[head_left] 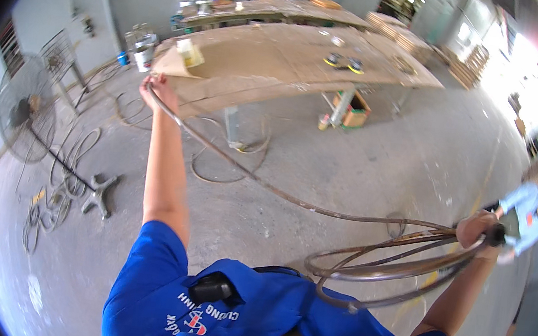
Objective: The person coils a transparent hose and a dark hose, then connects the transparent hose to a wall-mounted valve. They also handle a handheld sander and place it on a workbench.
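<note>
A long brown-grey hose (246,172) stretches in front of me between my two hands. At the upper left, my left hand (161,91) is closed around the hose by the corner of a long worktable. On the far right, my right hand (475,230) grips the gathered loops of the same hose. Several of those loops (364,272) hang from it in the air, across the front of my body. A dark round piece sits at my right hand; I cannot make out what it is.
The brown-topped worktable (261,66) carries two sanders (343,63) and a pale container (189,53). Hoses (67,194) lie on the floor around a pedestal fan (99,194). A box (356,110) stands under the table. A person (529,210) is at right; others are behind the benches.
</note>
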The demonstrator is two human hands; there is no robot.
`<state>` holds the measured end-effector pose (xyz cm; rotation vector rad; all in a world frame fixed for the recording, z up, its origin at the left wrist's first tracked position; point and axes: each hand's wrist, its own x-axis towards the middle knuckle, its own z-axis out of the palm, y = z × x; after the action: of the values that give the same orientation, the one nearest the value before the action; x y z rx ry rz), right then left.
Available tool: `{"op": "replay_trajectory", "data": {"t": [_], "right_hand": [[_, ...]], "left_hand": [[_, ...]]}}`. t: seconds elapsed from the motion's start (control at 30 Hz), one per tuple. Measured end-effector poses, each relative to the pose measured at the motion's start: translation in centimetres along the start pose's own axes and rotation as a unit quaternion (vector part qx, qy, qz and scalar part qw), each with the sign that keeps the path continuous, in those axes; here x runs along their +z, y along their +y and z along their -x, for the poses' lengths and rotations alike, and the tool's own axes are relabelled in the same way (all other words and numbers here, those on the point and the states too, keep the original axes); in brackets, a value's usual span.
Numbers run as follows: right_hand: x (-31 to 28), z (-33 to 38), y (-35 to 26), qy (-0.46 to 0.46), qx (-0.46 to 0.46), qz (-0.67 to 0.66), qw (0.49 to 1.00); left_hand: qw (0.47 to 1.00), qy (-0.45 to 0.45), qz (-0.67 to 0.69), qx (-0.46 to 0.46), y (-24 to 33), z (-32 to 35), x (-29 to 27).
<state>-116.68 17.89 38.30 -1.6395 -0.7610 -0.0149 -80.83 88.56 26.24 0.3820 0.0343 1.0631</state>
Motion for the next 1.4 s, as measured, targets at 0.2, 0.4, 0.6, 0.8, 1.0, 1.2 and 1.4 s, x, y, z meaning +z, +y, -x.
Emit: {"op": "replay_trajectory", "data": {"t": [0.2,0.4,0.6,0.8,1.0,1.2,1.4], "right_hand": [[2.2,-11.4,4.8,0.042,-0.028,-0.157,0.986],[15.6,-25.0,3.6,-0.09,-0.109,0.182,0.973],[22.3,-30.3,-1.3,-0.018,-0.296,0.175,0.939],[24.2,-30.5,-2.2,-0.056,-0.362,0.382,0.848],[24.2,-29.4,-4.0,0.092,-0.379,0.527,0.755],[12.9,-27.1,-2.4,0.278,-0.209,0.215,0.913],[-10.6,-16.8,-7.7,0.491,-0.135,0.115,0.853]], "left_hand": [[0.9,-0.344,-0.262,-0.047,4.4,5.5,9.7],[0.555,-0.702,-0.437,0.092,10.3,19.6,18.8],[0.472,-0.781,-0.398,0.098,11.9,22.1,17.9],[0.525,-0.774,-0.353,0.027,9.8,23.9,18.3],[0.551,-0.771,-0.319,-0.017,8.4,25.1,18.7],[0.448,-0.786,-0.422,-0.054,-0.7,21.5,10.0],[0.472,-0.709,-0.523,-0.037,-3.7,15.9,-15.4]]}}
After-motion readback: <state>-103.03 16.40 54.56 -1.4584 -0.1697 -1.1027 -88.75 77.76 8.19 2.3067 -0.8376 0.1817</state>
